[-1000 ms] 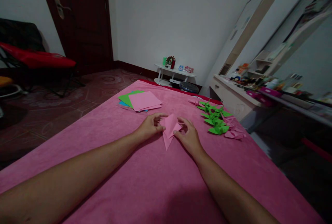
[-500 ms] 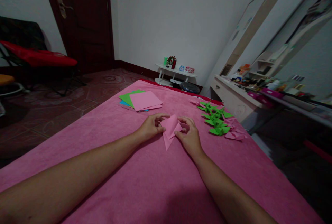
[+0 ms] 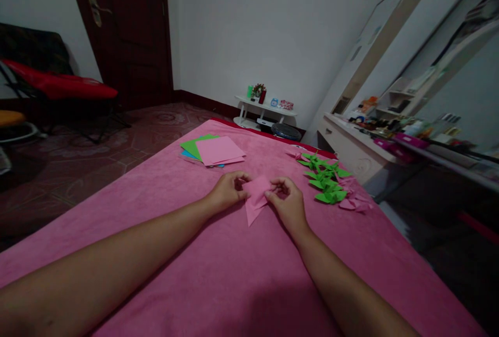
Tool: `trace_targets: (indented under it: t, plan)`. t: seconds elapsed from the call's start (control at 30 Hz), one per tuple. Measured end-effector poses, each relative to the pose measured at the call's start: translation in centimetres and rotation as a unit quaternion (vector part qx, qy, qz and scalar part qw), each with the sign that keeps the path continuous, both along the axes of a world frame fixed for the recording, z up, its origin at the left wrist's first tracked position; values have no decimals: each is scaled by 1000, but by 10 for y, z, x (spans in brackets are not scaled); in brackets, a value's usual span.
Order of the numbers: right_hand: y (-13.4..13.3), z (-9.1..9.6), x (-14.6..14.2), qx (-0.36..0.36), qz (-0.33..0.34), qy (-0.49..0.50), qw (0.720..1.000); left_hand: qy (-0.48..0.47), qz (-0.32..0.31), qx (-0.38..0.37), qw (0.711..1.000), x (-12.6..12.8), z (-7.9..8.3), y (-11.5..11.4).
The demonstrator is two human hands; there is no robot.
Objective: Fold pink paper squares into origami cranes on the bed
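A partly folded pink paper (image 3: 255,197) lies on the pink blanket (image 3: 241,274), its long point aimed toward me. My left hand (image 3: 226,191) pinches its left upper edge with curled fingers. My right hand (image 3: 287,203) pinches the right upper edge, thumb and fingers closed on the fold. Both forearms stretch across the blanket from the near edge.
A stack of flat pink, green and blue paper sheets (image 3: 213,151) lies beyond the left hand. To the right sits a heap of folded green and pink paper pieces (image 3: 331,183). A cluttered dressing table (image 3: 374,142), a small white shelf (image 3: 265,113), a red chair (image 3: 58,87) and a dark door (image 3: 125,30) surround the bed.
The raised upper flap of the pink paper has been pressed down and both hands have drawn closer together on it. The view has shifted slightly.
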State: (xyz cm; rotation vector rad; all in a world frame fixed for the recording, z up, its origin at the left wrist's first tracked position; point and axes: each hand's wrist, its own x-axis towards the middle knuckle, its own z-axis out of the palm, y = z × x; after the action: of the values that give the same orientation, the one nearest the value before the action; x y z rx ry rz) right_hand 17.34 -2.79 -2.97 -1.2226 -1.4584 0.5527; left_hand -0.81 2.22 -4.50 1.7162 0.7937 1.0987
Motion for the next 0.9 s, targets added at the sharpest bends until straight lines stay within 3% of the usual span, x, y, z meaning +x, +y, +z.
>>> trace_targets:
  t: [0.17,0.33,0.47,0.53,0.6,0.8,0.9]
  plan:
    - [6,1,9,-86,109,-27,990,6,11,34,999,-1,-4,10]
    - [11,2,12,-137,192,-2,972,24,-49,39,998,-5,5,15]
    - [16,3,13,-156,236,10,959,4,-100,-59,993,-5,14,23]
    - [18,3,15,-163,238,2,957,-8,-146,-124,981,-3,15,31]
    - [20,3,16,-172,230,-4,958,4,-179,-138,974,0,14,40]
    - [21,0,12,-196,192,8,962,142,-179,-29,973,10,14,55]
    - [21,-2,10,-192,177,14,965,164,-191,-3,968,12,16,58]
